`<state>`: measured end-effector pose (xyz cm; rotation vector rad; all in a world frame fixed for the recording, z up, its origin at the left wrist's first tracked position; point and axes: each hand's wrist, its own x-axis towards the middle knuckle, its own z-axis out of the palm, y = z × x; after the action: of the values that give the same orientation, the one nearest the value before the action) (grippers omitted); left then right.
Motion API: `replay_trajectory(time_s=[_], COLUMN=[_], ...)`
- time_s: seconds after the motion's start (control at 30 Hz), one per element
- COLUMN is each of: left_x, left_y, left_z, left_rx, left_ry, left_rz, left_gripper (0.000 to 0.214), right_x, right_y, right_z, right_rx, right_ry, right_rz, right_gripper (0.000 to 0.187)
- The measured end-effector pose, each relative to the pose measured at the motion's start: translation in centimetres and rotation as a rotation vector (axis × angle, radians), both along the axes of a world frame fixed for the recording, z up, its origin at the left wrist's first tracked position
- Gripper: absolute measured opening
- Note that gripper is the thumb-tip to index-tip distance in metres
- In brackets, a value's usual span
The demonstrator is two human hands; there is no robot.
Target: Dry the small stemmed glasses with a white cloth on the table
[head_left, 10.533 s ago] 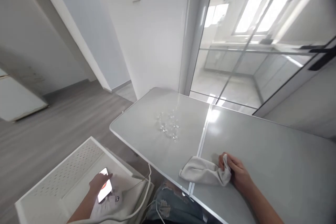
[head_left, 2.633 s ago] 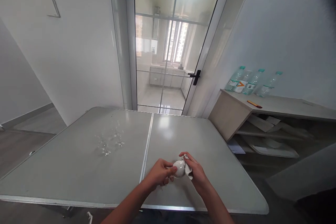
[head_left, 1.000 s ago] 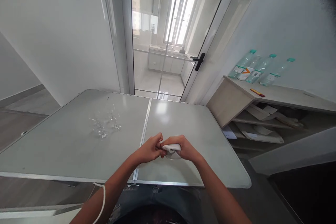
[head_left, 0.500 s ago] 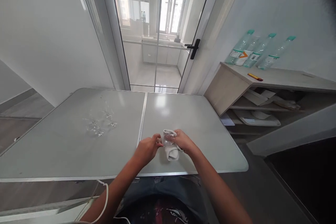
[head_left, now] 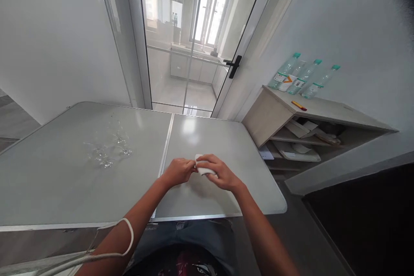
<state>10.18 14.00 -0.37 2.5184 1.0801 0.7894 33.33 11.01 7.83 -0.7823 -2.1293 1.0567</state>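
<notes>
Over the right half of the table (head_left: 223,142), my two hands meet in front of me. My left hand (head_left: 179,170) is closed around the narrow end of a small clear glass, which the fingers and cloth now hide almost wholly. Folded about that glass is a white cloth (head_left: 203,170). My right hand (head_left: 221,174) grips the cloth from above and the right, its fingers curled over it. Away to the left, several clear stemmed glasses (head_left: 106,151) stand close together; their see-through outlines are hard to separate.
A metal seam (head_left: 167,138) splits the tabletop. On the right, a wooden shelf unit (head_left: 274,116) carries several plastic bottles (head_left: 299,78) and a yellow-red packet (head_left: 299,105). Behind the table is a glass door with a black handle (head_left: 235,67). A white cable (head_left: 131,235) loops over my left forearm.
My right hand has come round over the cloth, covering the glass that showed before. Both hands have risen slightly off the table's front edge. The whole view has turned and tilted a little.
</notes>
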Motion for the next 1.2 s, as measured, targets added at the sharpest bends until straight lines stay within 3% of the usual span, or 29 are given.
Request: replay_trajectory(time_s=[0.07, 0.1, 0.23, 0.3, 0.37, 0.47, 0.6, 0.7, 0.77, 0.87, 0.93, 1.07, 1.13, 1.2], left_x=[0.3, 0.5, 0.8, 0.9, 1.1, 1.1, 0.8, 0.7, 0.8, 1.0, 1.0, 0.7, 0.7, 0.7], left_y=[0.1, 0.1, 0.0, 0.2, 0.4, 0.7, 0.5, 0.3, 0.1, 0.0, 0.0, -0.1, -0.1, 0.0], left_z=[-0.9, -1.4, -2.9, -3.2, -3.4, -3.7, -4.2, -4.5, -4.6, -4.5, -4.4, -3.9, -3.6, -3.4], left_rx=[-0.005, -0.007, -0.030, -0.046, -0.062, -0.079, -0.085, -0.092, -0.099, -0.111, -0.125, -0.164, -0.193, -0.234], left_ry=[-0.044, -0.069, -0.187, -0.248, -0.299, -0.350, -0.360, -0.355, -0.373, -0.431, -0.474, -0.546, -0.586, -0.636], left_rz=[0.025, 0.046, 0.210, 0.328, 0.419, 0.474, 0.504, 0.484, 0.450, 0.384, 0.340, 0.296, 0.293, 0.298], left_gripper=[0.017, 0.017, 0.023, 0.031, 0.038, 0.040, 0.022, 0.013, 0.010, 0.016, 0.019, 0.023, 0.029, 0.035], right_x=[-0.2, -0.5, -3.4, -6.1, -8.7, -10.5, -8.3, -6.0, -5.4, -5.5, -5.6, -5.1, -5.2, -6.0], right_y=[0.7, 1.2, 3.0, 3.1, 2.6, 1.7, 2.6, 4.1, 5.0, 6.0, 6.8, 7.8, 7.6, 6.9], right_z=[-0.8, -1.5, -5.1, -6.7, -7.8, -8.7, -7.7, -5.5, -3.7, -1.8, -1.2, -1.7, -2.6, -3.8], right_rx=[-0.017, -0.095, -0.596, -0.672, -0.534, -0.079, 0.551, 0.732, 0.643, 0.176, -0.109, -0.426, -0.653, -0.739], right_ry=[-0.038, 0.020, 0.531, 0.732, 0.829, 0.589, -0.084, -0.450, -0.538, -0.422, -0.310, 0.011, 0.292, 0.508], right_rz=[0.007, -0.040, -0.407, -0.522, -0.647, -0.700, -0.424, -0.153, -0.090, -0.176, -0.193, -0.165, -0.155, -0.195], right_gripper=[0.031, 0.034, 0.055, 0.052, 0.053, 0.047, 0.049, 0.045, 0.037, 0.022, 0.026, 0.046, 0.046, 0.044])
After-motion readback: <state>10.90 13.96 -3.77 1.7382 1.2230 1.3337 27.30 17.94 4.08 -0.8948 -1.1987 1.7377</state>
